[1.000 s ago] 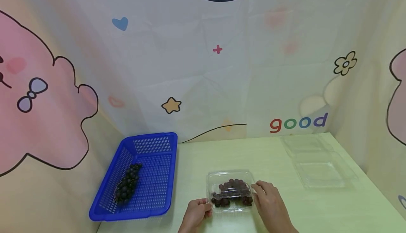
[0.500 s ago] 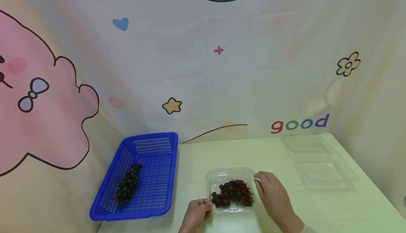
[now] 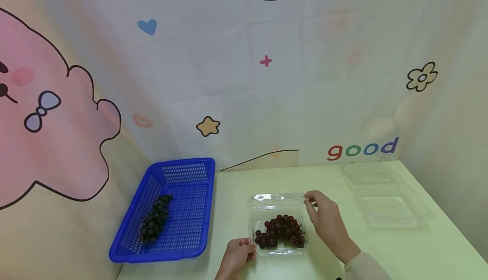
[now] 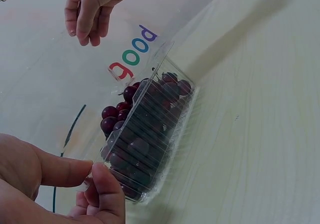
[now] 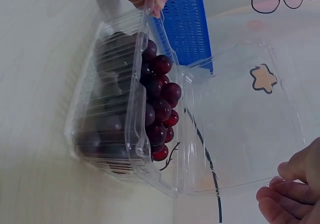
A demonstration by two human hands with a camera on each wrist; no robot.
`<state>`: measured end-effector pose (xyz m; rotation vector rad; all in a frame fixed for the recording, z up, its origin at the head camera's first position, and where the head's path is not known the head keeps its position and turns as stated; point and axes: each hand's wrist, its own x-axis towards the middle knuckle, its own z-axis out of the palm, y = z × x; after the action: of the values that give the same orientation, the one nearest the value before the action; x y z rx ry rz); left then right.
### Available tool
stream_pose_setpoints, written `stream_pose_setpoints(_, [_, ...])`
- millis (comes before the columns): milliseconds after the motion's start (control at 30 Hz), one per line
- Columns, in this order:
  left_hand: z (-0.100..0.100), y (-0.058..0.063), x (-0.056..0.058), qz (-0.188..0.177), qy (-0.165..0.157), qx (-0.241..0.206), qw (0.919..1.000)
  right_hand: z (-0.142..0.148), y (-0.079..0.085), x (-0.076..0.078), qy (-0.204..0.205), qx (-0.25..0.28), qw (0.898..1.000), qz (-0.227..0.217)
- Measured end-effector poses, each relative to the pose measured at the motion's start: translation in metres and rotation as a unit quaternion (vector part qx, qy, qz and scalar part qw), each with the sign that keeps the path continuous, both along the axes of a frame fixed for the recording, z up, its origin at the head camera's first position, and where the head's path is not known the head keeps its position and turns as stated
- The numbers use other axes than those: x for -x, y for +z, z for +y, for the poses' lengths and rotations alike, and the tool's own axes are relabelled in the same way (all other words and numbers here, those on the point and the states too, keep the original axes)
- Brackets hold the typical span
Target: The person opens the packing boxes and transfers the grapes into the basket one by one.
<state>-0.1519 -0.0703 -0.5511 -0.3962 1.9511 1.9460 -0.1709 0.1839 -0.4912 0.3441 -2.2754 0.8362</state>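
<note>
A clear plastic clamshell box (image 3: 280, 252) sits near the table's front, its lid (image 5: 235, 119) raised upright on the hinge at the back. Dark red grapes (image 3: 280, 231) fill the box and rise above its rim in the right wrist view. My left hand (image 3: 237, 255) pinches the rim at the front left corner between thumb and fingers, as the left wrist view (image 4: 70, 184) also shows. With thumb and fingertips, my right hand (image 3: 328, 220) pinches a corner of the lid on the right side.
To the left stands a blue plastic basket (image 3: 209, 212) with a bunch of dark grapes (image 3: 154, 220) in it. An open clear plastic box (image 3: 385, 203) lies at the table's right. A printed cloth (image 3: 244, 102) hangs behind the table.
My right hand has moved up and away, swinging the lid from over the grapes to upright at the back. My left hand has stayed at the front left corner.
</note>
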Motion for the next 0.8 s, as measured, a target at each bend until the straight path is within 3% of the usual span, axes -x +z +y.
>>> stream_pose_setpoints(233, [0.001, 0.001, 0.002, -0.008, 0.002, 0.006, 0.9999, 0.003, 0.000, 0.015, -0.003, 0.033, 0.998, -0.047])
stream_pose_setpoints(800, [0.001, -0.001, 0.002, -0.011, 0.009, 0.004, 0.9999, 0.008, -0.002, 0.048, -0.019, 0.088, 0.981, -0.174])
